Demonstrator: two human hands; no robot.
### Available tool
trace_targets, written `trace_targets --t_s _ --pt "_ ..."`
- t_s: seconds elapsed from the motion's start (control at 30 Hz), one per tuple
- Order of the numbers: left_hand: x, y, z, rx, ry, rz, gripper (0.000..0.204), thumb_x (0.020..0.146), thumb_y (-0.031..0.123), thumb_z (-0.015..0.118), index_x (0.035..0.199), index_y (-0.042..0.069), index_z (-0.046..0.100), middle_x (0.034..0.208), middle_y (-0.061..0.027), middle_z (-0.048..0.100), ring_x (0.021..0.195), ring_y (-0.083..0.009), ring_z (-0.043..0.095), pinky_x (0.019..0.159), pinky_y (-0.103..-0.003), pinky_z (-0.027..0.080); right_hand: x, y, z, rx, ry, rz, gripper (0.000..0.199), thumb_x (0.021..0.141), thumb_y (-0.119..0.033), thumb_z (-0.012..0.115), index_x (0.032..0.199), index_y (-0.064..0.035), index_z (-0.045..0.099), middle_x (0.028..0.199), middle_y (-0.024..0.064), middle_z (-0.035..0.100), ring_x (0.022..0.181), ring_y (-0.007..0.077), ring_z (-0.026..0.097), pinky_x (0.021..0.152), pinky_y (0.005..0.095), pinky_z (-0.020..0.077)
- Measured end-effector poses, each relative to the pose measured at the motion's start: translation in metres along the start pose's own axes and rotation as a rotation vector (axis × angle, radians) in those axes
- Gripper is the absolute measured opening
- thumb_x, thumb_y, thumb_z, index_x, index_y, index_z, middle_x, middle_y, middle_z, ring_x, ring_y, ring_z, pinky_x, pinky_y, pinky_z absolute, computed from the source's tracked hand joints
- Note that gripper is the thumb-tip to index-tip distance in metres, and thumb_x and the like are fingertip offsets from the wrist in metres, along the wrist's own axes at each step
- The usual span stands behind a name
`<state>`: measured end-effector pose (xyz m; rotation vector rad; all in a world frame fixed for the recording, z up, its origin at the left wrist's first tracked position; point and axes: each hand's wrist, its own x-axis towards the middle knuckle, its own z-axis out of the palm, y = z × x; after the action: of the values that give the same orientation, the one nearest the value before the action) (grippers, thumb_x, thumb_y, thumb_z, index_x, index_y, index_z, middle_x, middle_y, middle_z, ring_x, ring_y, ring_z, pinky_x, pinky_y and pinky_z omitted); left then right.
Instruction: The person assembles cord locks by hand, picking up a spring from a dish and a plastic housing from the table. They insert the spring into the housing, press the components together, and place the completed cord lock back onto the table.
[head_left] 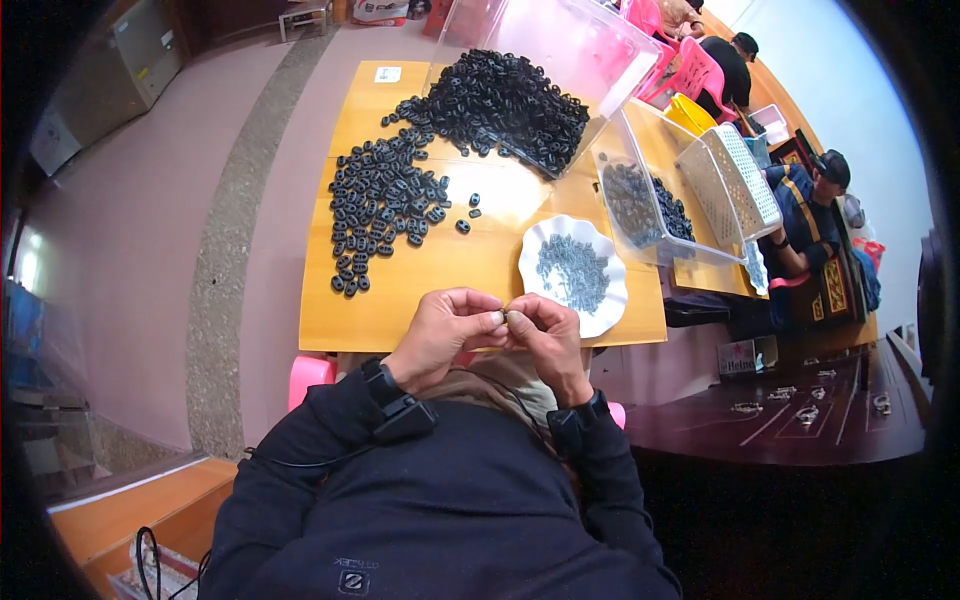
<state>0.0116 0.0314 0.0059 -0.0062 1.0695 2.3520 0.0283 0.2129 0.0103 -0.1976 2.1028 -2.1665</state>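
Note:
My left hand (440, 335) and my right hand (550, 340) meet at the table's near edge. Both are closed in a pinch, fingertips together on one small dark piece (505, 314); the fingers mostly hide it, so its kind is unclear. Just beyond my right hand stands a white dish with a wavy rim (613, 312), holding many tiny greyish pieces (572, 272). Farther left spread many small black oval plastic pieces with holes (375, 205). A few of these black pieces (463, 227) lie apart, nearer the dish.
A clear plastic bin (600, 50), tipped toward me, spills a heap of black pieces (510, 105) onto the wooden table (325, 320). To its right are another clear bin (640, 240) and a white perforated basket (745, 185). A person (805, 215) sits at the right, others farther back.

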Motion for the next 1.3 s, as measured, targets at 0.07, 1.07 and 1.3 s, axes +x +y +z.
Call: trace_targets --t_s 0.07,1.07,1.3 --pt "0.000 -0.001 0.000 -0.021 0.013 0.007 0.014 0.087 -0.001 0.062 0.101 -0.005 0.061 0.091 -0.0126 0.066 0.079 -0.0190 0.067 0.076 -0.032 0.058 0.000 -0.007 0.007 0.109 0.047 0.049 0.008 0.091 -0.003 0.061 0.094 0.0039 0.062 0.079 0.0040 0.065 0.066 0.0082 0.061 0.058 0.0199 0.0513" --pt "-0.007 0.017 -0.032 -0.144 0.341 0.255 0.015 0.089 0.000 0.060 0.104 -0.003 0.058 0.094 -0.0098 0.063 0.082 -0.0158 0.064 0.078 -0.029 0.057 0.106 0.001 0.055 -1.232 0.172 -0.251 0.016 0.089 -0.018 0.055 0.089 -0.0022 0.058 0.092 0.0168 0.058 0.078 0.0389 0.061 0.071 0.0474 0.0497" --pt "-0.006 0.015 -0.033 -0.142 0.354 0.267 0.014 0.089 0.000 0.060 0.103 -0.003 0.058 0.092 -0.0099 0.064 0.082 -0.0161 0.064 0.078 -0.029 0.058 0.097 -0.003 0.044 -1.118 0.073 -0.241 0.016 0.081 -0.017 0.064 0.088 -0.0025 0.065 0.085 0.0152 0.064 0.081 0.0352 0.063 0.072 0.0421 0.0499"
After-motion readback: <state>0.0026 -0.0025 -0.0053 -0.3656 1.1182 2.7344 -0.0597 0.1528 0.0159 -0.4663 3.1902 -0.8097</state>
